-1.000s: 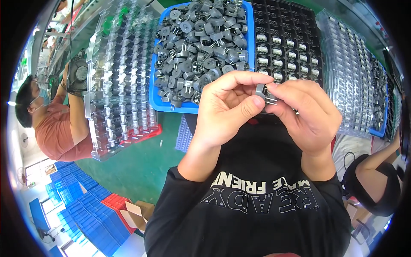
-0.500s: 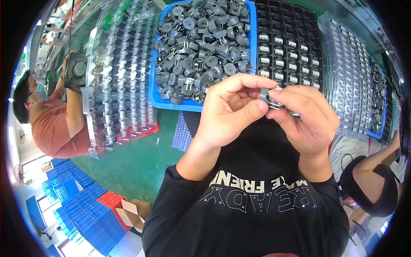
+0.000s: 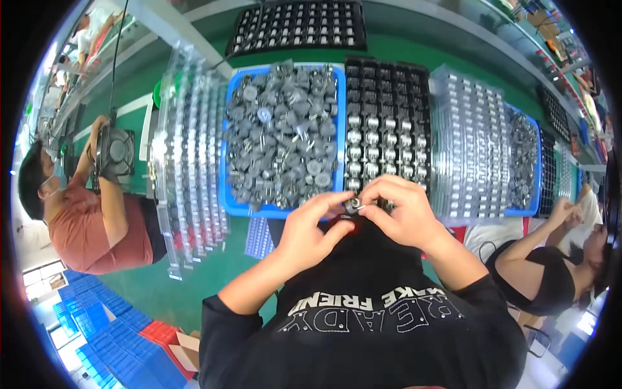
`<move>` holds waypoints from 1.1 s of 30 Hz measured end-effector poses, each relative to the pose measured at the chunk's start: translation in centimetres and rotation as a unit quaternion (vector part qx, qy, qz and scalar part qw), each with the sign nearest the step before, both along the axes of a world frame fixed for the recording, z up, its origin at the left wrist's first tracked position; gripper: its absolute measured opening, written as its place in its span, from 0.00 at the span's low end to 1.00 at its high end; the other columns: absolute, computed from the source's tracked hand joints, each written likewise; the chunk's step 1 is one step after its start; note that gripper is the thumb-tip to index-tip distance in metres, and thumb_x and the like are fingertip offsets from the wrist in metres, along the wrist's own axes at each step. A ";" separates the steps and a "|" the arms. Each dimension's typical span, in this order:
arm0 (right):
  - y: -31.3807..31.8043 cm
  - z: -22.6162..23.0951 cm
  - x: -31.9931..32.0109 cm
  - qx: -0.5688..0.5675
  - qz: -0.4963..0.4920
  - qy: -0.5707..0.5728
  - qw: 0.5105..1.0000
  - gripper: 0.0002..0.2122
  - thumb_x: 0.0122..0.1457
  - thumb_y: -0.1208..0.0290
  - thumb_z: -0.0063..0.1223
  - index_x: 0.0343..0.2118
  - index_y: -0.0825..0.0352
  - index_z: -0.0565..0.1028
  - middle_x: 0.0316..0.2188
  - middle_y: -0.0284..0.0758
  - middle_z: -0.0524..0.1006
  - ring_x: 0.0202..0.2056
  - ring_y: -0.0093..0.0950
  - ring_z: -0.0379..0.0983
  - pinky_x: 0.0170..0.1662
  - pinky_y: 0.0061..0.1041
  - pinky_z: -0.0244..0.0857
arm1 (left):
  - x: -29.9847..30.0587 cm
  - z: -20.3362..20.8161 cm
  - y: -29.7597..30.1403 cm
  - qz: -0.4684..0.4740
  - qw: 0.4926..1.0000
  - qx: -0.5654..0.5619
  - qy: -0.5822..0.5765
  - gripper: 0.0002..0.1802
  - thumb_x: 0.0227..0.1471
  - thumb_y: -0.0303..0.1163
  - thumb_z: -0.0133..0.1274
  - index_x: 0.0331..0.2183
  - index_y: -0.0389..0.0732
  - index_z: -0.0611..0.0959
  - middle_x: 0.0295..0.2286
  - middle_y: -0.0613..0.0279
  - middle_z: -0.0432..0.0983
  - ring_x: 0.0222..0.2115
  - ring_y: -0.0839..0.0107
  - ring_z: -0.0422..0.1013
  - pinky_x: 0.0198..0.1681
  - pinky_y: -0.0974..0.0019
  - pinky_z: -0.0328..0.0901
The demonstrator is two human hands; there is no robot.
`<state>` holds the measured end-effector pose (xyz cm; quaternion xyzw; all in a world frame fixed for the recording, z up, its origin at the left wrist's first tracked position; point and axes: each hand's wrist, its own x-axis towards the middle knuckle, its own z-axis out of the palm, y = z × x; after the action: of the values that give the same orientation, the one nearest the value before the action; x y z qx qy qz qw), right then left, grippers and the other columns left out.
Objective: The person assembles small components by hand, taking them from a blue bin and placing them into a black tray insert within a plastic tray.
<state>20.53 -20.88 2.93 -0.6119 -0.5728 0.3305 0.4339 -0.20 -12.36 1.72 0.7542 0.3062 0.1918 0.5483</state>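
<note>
Over the near edge of the work table, both my hands meet at a small grey round part with metal pins (image 3: pixel 352 205). My left hand (image 3: pixel 314 228) pinches it from the left between thumb and forefinger. From the right, the curled fingers of my right hand (image 3: pixel 403 214) close on the same part, at its bright metal bit. Blur hides just what those fingertips grip. Behind my left hand, a blue bin (image 3: pixel 341 139) is heaped with loose grey parts (image 3: pixel 285 129) of this kind. A black tray (image 3: pixel 389 81) of silver metal pieces (image 3: pixel 389 139) lies behind my right hand.
Stacked clear plastic trays stand at left (image 3: pixel 194 155) and right (image 3: pixel 470 149). Another filled black tray (image 3: pixel 298 29) lies farther back. A co-worker (image 3: pixel 97 227) sits at left beside a black fan (image 3: pixel 116 152); another person (image 3: pixel 538 259) works at right. Blue crates (image 3: pixel 123 337) fill the lower left.
The view has shifted, showing more of the table's far side. My hands appear lower and farther left, still together at the grey part, and the right fingers have turned around it.
</note>
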 end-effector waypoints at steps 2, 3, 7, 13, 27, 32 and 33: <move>1.7 -0.4 2.3 0.043 -0.032 -0.102 0.993 0.05 0.50 0.79 0.65 0.28 0.69 0.77 0.30 0.38 0.79 0.34 0.35 0.78 0.39 0.30 0.71 | -0.2 -1.2 3.1 0.006 0.978 0.207 0.022 0.24 0.46 0.26 0.67 0.48 0.38 0.82 0.40 0.54 0.80 0.41 0.59 0.77 0.45 0.60 0.71; 1.4 -0.7 3.2 0.071 -0.053 -0.187 0.978 0.05 0.50 0.79 0.64 0.27 0.69 0.77 0.30 0.38 0.79 0.35 0.37 0.78 0.41 0.32 0.71 | -1.0 -1.9 3.6 0.034 0.951 0.304 0.033 0.23 0.46 0.28 0.67 0.47 0.40 0.82 0.39 0.54 0.80 0.41 0.55 0.76 0.46 0.57 0.70; 3.0 -1.1 9.5 0.038 -0.202 -0.358 0.911 0.04 0.52 0.79 0.60 0.29 0.67 0.75 0.28 0.40 0.77 0.37 0.44 0.75 0.41 0.37 0.68 | -0.7 -2.5 6.0 0.146 0.880 0.421 0.163 0.22 0.44 0.29 0.67 0.44 0.39 0.83 0.41 0.53 0.75 0.42 0.52 0.72 0.45 0.54 0.68; 4.4 -4.7 14.3 -0.033 -0.128 -0.508 0.851 0.04 0.50 0.79 0.59 0.29 0.66 0.74 0.29 0.39 0.75 0.37 0.43 0.72 0.44 0.40 0.67 | 0.2 -2.5 6.7 0.153 0.883 0.404 0.182 0.21 0.47 0.27 0.65 0.45 0.36 0.82 0.43 0.52 0.72 0.43 0.51 0.72 0.46 0.54 0.68; -5.5 -1.3 13.5 -0.034 -0.275 -0.261 0.925 0.14 0.53 0.72 0.64 0.43 0.67 0.80 0.42 0.41 0.81 0.45 0.39 0.78 0.49 0.33 0.70 | -2.2 -2.0 8.5 0.136 0.898 0.366 0.202 0.08 0.45 0.21 0.63 0.31 0.38 0.81 0.40 0.52 0.78 0.41 0.53 0.75 0.43 0.58 0.70; -6.5 -1.4 17.8 -0.102 -0.372 -0.292 0.875 0.17 0.56 0.65 0.65 0.46 0.67 0.79 0.40 0.43 0.82 0.43 0.36 0.80 0.47 0.33 0.72 | -1.4 -3.1 9.2 0.144 0.922 0.306 0.191 0.07 0.46 0.20 0.62 0.29 0.37 0.80 0.40 0.52 0.80 0.39 0.53 0.76 0.41 0.58 0.71; -5.9 -1.6 19.1 -0.117 -0.376 -0.307 0.867 0.18 0.56 0.63 0.65 0.46 0.68 0.79 0.40 0.43 0.82 0.42 0.37 0.80 0.47 0.34 0.72 | -1.2 -3.1 9.1 0.123 0.915 0.335 0.187 0.08 0.45 0.22 0.63 0.31 0.37 0.81 0.41 0.53 0.80 0.42 0.53 0.76 0.43 0.58 0.70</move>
<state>39.61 -26.79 1.30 -0.8976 -0.3609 0.0027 0.2533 -1.38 -3.27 -1.34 0.8724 0.4112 0.2041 0.1678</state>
